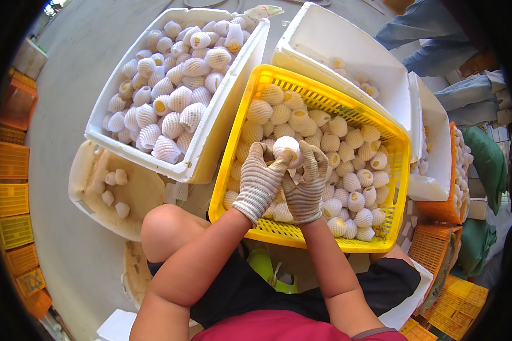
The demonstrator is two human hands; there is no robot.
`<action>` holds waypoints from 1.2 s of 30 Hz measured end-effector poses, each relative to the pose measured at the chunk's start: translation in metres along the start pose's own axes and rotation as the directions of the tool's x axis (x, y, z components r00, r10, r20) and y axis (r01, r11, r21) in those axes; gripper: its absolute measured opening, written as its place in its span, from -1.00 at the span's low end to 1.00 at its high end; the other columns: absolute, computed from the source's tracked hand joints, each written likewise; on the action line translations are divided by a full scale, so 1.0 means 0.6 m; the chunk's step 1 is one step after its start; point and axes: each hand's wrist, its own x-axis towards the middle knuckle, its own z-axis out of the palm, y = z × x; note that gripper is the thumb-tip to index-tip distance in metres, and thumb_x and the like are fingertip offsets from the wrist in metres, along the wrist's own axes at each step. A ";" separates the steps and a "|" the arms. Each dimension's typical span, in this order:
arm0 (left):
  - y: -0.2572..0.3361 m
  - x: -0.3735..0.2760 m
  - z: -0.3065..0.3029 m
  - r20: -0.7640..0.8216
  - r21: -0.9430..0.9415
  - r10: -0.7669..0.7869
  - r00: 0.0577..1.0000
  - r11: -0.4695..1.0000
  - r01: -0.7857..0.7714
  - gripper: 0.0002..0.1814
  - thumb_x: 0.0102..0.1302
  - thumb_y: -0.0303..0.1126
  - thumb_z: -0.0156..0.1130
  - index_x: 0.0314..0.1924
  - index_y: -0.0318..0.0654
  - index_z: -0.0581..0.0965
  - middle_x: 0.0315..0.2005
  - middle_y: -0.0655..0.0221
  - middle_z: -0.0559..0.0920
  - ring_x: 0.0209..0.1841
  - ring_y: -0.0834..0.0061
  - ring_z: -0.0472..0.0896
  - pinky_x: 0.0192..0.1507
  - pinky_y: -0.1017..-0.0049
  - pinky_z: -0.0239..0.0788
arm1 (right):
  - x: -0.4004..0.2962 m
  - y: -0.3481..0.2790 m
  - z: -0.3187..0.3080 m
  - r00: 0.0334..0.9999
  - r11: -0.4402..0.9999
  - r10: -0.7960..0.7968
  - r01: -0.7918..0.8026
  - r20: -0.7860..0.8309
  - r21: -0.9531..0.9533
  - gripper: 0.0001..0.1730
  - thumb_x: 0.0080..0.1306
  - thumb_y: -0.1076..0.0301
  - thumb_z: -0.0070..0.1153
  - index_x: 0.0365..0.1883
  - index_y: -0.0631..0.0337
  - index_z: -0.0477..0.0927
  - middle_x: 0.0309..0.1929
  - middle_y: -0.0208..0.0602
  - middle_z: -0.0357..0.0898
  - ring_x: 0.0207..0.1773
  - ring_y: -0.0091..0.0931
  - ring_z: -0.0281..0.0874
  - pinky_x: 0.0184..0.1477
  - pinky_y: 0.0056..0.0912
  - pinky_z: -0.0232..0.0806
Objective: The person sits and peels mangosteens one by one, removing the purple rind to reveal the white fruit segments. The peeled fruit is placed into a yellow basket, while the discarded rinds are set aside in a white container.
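Observation:
My left hand [262, 181], in a striped knit glove, holds one side of a yellow fruit in a white foam net sleeve [287, 149]. On its other side, the gloved fingers of my right hand [307, 183] touch the same fruit. A small pale scrap shows below it, between the hands. Both hands are above a yellow plastic crate [399, 187] filled with fruits in foam net sleeves [352, 182]. Left of the crate stands a white foam box [262, 42], heaped with more sleeved fruits [180, 99].
A foam box [337, 38] with a few sleeved fruits stands behind the crate. A worn plastic tub [141, 187] holds several pieces at left. Orange crates [435, 243] stand right; stacked crates [11, 160] line the far left. People's legs in jeans [426, 34] show upper right.

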 end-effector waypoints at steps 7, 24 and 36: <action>0.015 -0.030 0.002 0.088 0.397 0.355 0.931 0.845 -0.360 -0.82 0.34 -0.41 0.30 -0.20 -0.35 0.50 -0.50 0.22 0.62 -0.49 0.51 0.55 -0.35 0.45 0.44 | 0.033 -0.023 -0.061 0.969 0.951 0.236 -0.247 0.076 0.185 -0.60 0.34 0.25 0.27 0.03 0.34 0.60 -0.07 -0.10 0.62 -0.02 -0.36 0.63 0.03 -0.35 0.46; 0.001 -0.016 0.011 0.138 -0.127 0.009 0.990 0.992 0.009 -0.80 0.45 -0.40 0.15 0.00 -0.28 0.45 -0.18 0.32 0.61 -0.26 0.57 0.64 -0.31 0.49 0.62 | 0.035 -0.016 -0.063 0.979 0.993 0.120 -0.118 -0.165 0.025 -0.88 0.36 0.40 0.21 -0.33 0.28 0.62 -0.40 -0.20 0.61 -0.40 -0.38 0.56 -0.29 -0.38 0.41; 0.006 -0.001 -0.007 0.496 -0.342 -0.336 0.801 0.772 0.536 -0.73 0.48 -0.11 0.06 -0.01 -0.07 0.53 -0.37 0.54 0.63 -0.51 0.71 0.54 -0.56 0.69 0.34 | 0.033 -0.007 -0.134 0.828 0.492 0.444 -0.545 0.343 0.679 -0.73 0.36 0.44 0.19 0.02 0.29 0.64 -0.38 -0.45 0.59 -0.43 -0.71 0.46 -0.40 -0.70 0.34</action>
